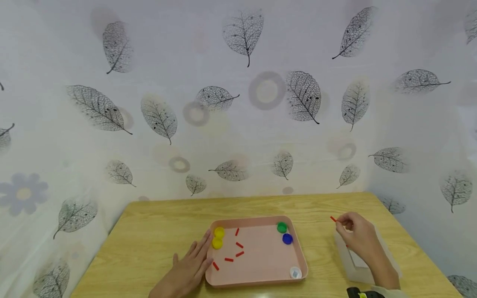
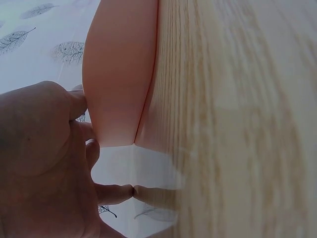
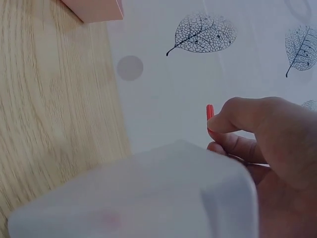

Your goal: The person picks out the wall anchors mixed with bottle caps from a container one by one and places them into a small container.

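Observation:
Between thumb and fingertips my right hand [image 1: 359, 236] pinches a short red stick [image 1: 333, 218], raised over a translucent white bin [image 1: 343, 261] on the right. In the right wrist view, one end of the stick [image 3: 210, 110] points up past the thumb, and the bin [image 3: 133, 183] fills the foreground. My left hand [image 1: 188, 265] lies along the left side of a pink tray [image 1: 262, 265], fingers extended and touching its outer wall. Several red sticks [image 1: 239, 245] lie scattered in the tray's left half. The left wrist view shows the fingers against the tray wall [image 2: 119, 74].
Two yellow round pieces [image 1: 218, 243] sit along the tray's left inner side. A green round piece [image 1: 282, 227] and a blue one [image 1: 287, 239] are at its upper right, a white round piece [image 1: 296, 272] at its lower right. The wooden table [image 1: 156, 223] meets a leaf-patterned curtain behind.

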`<state>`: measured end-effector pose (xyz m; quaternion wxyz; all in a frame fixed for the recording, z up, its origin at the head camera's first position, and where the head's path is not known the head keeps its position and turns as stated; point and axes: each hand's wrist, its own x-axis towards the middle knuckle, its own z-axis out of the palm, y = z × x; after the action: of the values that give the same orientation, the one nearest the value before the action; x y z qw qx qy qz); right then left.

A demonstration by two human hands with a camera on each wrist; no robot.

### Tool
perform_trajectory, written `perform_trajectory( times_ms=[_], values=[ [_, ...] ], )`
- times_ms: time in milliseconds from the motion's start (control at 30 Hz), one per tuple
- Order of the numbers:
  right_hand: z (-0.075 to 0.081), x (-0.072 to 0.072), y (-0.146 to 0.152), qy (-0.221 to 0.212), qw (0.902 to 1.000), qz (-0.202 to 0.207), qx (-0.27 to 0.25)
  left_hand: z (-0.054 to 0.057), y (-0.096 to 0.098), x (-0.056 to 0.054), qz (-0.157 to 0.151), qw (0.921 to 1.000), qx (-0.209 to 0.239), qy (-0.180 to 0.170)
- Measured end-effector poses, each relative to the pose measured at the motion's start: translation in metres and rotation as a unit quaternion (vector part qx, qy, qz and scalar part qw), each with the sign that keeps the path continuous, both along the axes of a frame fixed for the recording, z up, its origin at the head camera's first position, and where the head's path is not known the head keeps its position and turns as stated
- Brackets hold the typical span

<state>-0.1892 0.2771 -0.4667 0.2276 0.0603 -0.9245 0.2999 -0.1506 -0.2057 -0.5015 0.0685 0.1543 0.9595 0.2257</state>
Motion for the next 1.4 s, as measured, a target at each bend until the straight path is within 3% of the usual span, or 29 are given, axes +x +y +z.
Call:
perform_trajectory(
  times_ms=[167, 533, 1400],
  values=[
    [0.005, 0.002, 0.009, -0.041, 0.9990, -0.014, -0.014, 0.001, 0.001, 0.000, 0.001, 1.0000, -0.002, 0.002],
    [0.003, 0.002, 0.023, -0.038, 0.9983, -0.044, 0.012, 0.002, 0.001, 0.001, 0.001, 1.0000, 0.000, -0.009],
    [0.002, 0.003, 0.036, -0.051, 0.9973, -0.050, 0.021, 0.000, 0.001, 0.000, 0.005, 0.9999, -0.006, -0.013]
  ],
)
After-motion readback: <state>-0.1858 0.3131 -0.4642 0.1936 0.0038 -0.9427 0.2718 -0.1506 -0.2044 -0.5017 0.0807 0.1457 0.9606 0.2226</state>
